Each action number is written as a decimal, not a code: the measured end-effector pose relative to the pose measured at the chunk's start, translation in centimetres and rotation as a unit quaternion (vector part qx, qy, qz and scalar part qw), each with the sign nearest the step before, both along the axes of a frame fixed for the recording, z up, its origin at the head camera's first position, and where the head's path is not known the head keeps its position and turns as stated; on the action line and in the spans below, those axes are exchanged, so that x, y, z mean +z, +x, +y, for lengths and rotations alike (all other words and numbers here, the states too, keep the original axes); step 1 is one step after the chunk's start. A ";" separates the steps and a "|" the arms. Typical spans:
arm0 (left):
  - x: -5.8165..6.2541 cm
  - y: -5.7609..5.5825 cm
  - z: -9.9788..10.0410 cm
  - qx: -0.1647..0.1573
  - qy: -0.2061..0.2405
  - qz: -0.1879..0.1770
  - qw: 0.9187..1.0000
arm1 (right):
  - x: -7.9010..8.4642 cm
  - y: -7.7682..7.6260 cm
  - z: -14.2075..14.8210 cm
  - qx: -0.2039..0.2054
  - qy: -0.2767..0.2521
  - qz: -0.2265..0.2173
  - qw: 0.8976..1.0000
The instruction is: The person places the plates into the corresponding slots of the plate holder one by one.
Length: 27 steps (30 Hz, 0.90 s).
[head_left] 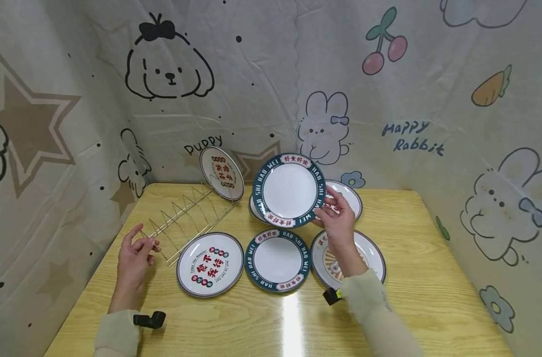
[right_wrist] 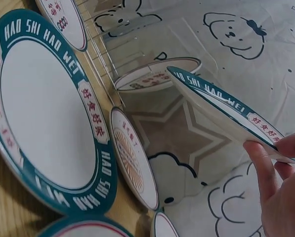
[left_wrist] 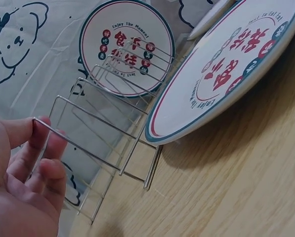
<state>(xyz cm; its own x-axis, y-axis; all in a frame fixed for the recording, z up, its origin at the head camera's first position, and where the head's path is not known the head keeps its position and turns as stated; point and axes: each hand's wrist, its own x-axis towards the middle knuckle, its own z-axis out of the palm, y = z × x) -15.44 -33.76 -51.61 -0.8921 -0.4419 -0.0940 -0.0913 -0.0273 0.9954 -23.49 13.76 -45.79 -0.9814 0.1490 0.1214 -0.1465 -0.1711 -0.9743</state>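
Observation:
My left hand (head_left: 135, 255) pinches the near end wire of a metal wire dish rack (left_wrist: 77, 145) between thumb and fingers. A white plate with red characters (head_left: 222, 172) stands tilted in the rack's far end. My right hand (head_left: 340, 233) grips the right edge of a green-rimmed plate (head_left: 290, 191), raised above the table with its face towards me. Below it, a second green-rimmed plate (head_left: 277, 260) lies flat. Left of that, close to the rack, lies a plate with red characters (head_left: 210, 265). A plate with a sunray cartoon (head_left: 371, 250) lies under my right forearm, partly hidden.
Behind the raised plate, another plate with red lettering (head_left: 349, 196) lies at the back right, and a plate edge (head_left: 254, 208) shows at its left, mostly hidden. A patterned cloth (head_left: 262, 74) hangs around the back and sides of the wooden table (head_left: 235, 322).

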 end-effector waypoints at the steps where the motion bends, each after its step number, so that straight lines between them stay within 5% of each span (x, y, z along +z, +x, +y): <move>1: 0.0 0.0 0.0 0.004 -0.005 0.002 1.000 | 0.2 0.0 -0.4 0.003 0.001 0.001 1.000; 14: 0.9 0.3 1.3 -0.003 0.027 0.026 0.999 | 0.5 -0.8 -4.5 0.008 0.010 0.010 1.000; 27: 0.4 0.6 0.7 -0.019 0.023 0.014 0.999 | -0.3 -0.7 -7.4 0.014 0.016 0.047 0.999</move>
